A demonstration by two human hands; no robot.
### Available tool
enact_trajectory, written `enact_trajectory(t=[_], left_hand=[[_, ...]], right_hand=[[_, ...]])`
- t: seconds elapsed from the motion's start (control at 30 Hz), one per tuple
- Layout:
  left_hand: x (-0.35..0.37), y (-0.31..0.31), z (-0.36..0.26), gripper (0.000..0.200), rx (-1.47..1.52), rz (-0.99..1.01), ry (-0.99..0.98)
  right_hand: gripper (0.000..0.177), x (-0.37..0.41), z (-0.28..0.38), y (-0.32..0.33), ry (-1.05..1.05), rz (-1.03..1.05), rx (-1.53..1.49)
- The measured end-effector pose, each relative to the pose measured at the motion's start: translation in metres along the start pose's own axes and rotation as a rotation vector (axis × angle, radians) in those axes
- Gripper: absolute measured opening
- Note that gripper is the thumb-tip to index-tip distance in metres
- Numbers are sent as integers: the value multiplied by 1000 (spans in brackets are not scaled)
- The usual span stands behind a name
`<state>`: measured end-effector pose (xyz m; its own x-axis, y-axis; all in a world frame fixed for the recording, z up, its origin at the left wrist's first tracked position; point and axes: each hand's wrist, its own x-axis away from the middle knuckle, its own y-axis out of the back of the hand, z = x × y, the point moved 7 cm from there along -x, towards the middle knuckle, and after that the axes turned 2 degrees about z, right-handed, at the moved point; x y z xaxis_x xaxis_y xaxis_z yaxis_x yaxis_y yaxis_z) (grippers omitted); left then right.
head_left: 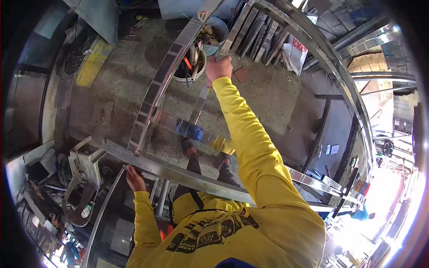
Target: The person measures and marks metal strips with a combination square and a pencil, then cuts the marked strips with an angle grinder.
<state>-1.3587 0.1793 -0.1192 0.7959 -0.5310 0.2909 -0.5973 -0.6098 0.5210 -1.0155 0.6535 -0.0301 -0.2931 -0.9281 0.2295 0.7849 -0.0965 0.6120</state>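
My right hand point(219, 70) reaches forward in a yellow sleeve, fingers closed around the far end of a shiny flat metal bar point(198, 106). That bar runs back toward a polished crosspiece point(190, 130) above the floor. My left hand point(135, 177) is low on the left, its fingers curled against a long metal rail point(178, 172) that passes in front of my body. Whether it grips the rail or only touches it cannot be made out. A curved polished metal piece point(157, 85) rises from the rail's left part.
A bucket of tools point(202, 71) stands near my right hand, with a larger tub point(219, 29) behind it. Lengths of metal and wood point(254, 33) lean beside a white sack point(293, 56). A plastic chair point(82, 178) stands at left. A large curved frame point(342, 71) arcs on the right.
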Motion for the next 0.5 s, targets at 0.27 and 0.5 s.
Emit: enact_trajectory(t=[0.27, 0.5], left_hand=[[0, 8, 22, 73, -84, -51, 39], [-15, 11, 83, 75, -63, -121, -26]], right_hand=[[50, 4, 0, -2, 29, -29, 9], [52, 0, -14, -4, 51, -54, 35]])
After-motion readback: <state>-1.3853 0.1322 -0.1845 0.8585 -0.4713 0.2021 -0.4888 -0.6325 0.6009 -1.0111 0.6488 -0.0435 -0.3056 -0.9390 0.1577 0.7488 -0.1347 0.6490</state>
